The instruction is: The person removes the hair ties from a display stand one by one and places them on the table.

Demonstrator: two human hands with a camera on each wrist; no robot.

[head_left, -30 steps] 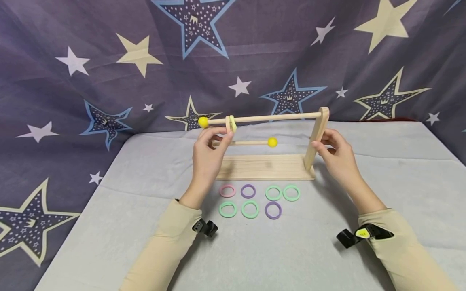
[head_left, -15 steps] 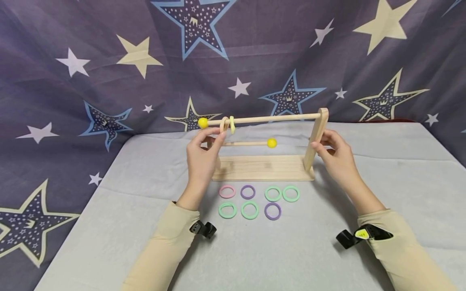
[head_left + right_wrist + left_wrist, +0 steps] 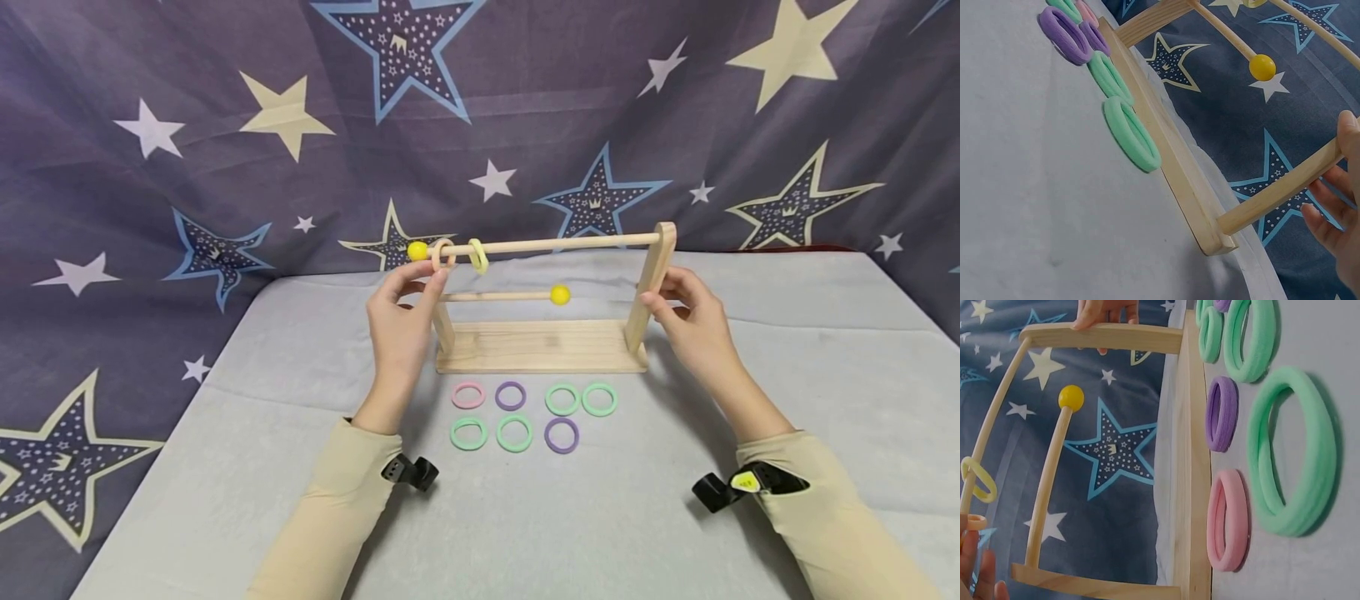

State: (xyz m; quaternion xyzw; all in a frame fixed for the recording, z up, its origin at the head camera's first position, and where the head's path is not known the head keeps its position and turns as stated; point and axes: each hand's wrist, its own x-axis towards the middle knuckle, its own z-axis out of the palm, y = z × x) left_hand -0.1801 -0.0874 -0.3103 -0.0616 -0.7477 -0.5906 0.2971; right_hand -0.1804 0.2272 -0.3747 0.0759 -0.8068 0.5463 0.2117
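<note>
A wooden stand (image 3: pixel 540 347) has an upper rod (image 3: pixel 570 244) and a lower rod (image 3: pixel 498 297), each tipped with a yellow ball. My left hand (image 3: pixel 401 321) pinches a peach hair tie (image 3: pixel 442 254) that loops around the upper rod, close to its yellow ball (image 3: pixel 417 251). A little to the right, a yellow hair tie (image 3: pixel 980 480) hangs on the same rod, apart from the fingers. With thumb and fingers, my right hand (image 3: pixel 693 321) grips the right post (image 3: pixel 1291 184) of the stand.
In front of the stand's base lie several hair ties: a pink one (image 3: pixel 468 396), purple ones (image 3: pixel 562 450) and green ones (image 3: pixel 514 450). They rest flat on the grey cloth (image 3: pixel 585 533). A star-patterned curtain (image 3: pixel 570 92) hangs behind.
My left hand has slid the peach hair tie leftward along the upper rod, away from the yellow one and towards the ball. The right hand keeps its hold on the post.
</note>
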